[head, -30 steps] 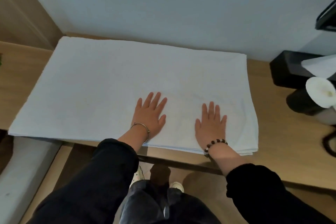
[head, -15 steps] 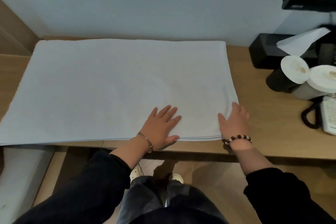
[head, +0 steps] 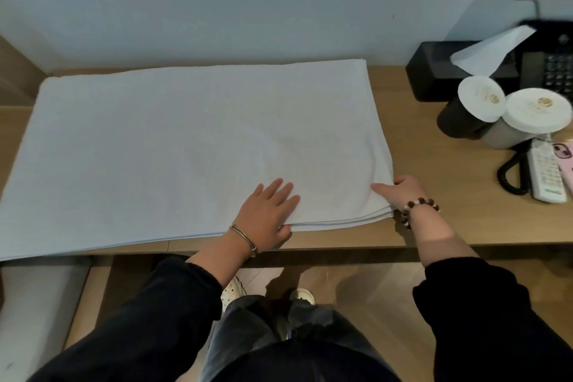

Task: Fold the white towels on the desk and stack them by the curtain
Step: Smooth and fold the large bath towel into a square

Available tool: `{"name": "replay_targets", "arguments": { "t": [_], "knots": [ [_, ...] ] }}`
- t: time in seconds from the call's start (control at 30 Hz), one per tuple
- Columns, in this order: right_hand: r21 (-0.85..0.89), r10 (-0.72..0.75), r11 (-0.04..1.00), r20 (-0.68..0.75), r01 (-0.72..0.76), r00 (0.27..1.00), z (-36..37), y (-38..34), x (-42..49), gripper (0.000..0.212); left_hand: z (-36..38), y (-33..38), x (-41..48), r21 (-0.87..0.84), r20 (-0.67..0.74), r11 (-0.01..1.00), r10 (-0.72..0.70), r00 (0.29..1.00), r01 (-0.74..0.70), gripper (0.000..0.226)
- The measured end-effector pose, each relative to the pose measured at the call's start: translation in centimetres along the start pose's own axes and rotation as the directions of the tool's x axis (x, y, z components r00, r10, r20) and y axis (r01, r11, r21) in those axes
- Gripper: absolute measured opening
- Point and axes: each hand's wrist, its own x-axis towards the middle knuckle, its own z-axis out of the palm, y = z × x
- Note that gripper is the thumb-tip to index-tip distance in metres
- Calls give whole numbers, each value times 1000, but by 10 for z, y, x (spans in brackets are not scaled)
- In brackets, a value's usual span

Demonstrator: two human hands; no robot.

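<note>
Spread over the left and middle of a light brown wooden desk (head: 449, 220): a large white cloth towel (head: 186, 149), folded into several layers (edges stacked along the near side), far edge close against the pale wall; pressing down near its front edge with the left hand (head: 266, 217), palm flat, fingers straight and close together, thumb at the hem; round that wrist, a thin silver metal bangle (head: 245, 239); pinching the towel's near right corner with the right hand (head: 400, 192), thumb on top of the cloth, fingers curled at the right edge, corner slightly raised; how many layers caught, impossible to tell; round that wrist, a brown and white beaded bracelet (head: 418, 208); well apart to the right, at the back of the desk, a black rectangular tissue box (head: 434, 71) with a white tissue poking up; just in front, a dark cup (head: 459, 124) and a grey cup (head: 502, 136) side by side, each under a round white lid; near them, a white remote control (head: 545, 174) beside a black coiled cord (head: 508, 177).
</note>
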Motion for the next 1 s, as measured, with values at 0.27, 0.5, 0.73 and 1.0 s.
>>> {"name": "replay_targets", "arguments": {
  "t": [0.27,0.5,0.73,1.0],
  "knots": [
    [276,-15,961,11,12,1000,-12,4,-4,12,1,0,2,-94,-48,994,-56,997,51,56],
    [541,114,837,-31,-80,993,-7,16,-3,20,2,8,0,-140,-70,985,-113,991,103,51],
    [622,69,778,61,-92,996,1,21,-7,11,-23,60,43,-380,-138,923,-127,982,66,42],
    [637,2,765,150,-98,989,-5,29,-9,15,-34,113,100,-558,-125,826,-181,976,81,40]
  ]
}}
